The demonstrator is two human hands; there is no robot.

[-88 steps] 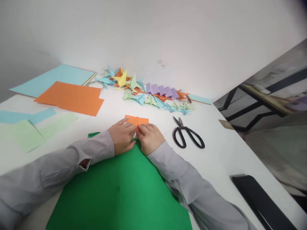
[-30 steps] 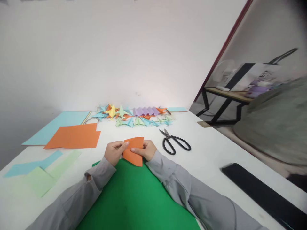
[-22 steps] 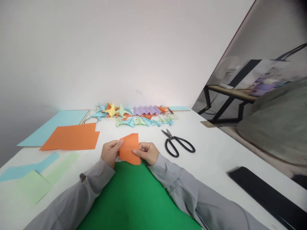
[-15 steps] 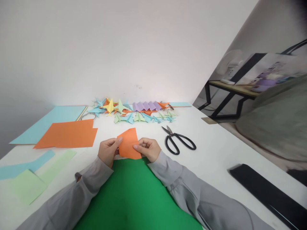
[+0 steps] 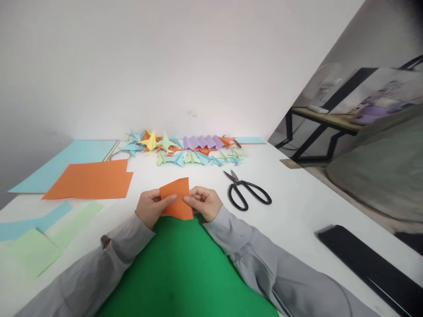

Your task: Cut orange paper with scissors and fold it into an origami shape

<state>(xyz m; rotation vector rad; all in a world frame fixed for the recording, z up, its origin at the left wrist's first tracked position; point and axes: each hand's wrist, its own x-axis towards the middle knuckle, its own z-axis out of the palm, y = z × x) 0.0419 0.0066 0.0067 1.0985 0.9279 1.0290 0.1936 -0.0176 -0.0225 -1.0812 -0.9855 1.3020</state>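
Note:
A small piece of orange paper (image 5: 176,204) is held up between both hands, just above the far edge of a green mat (image 5: 185,268). My left hand (image 5: 151,207) pinches its left side, with the thumb stretched across the front. My right hand (image 5: 206,203) grips the right side between thumb and fingers. The fingers behind the paper are partly hidden. To the right of my right hand lie black-handled scissors (image 5: 241,187), blades slightly apart and pointing away to the left.
Orange sheets (image 5: 90,180) and a light blue sheet (image 5: 42,169) lie at left, with green paper pieces (image 5: 38,253) nearer me. Folded paper cranes (image 5: 150,141) and pleated purple paper (image 5: 203,142) line the wall. A long black object (image 5: 370,264) lies at right.
My left thumb has slid right across the front of the orange paper, closer to my right thumb. The paper's angle has shifted slightly, and the view has moved a little.

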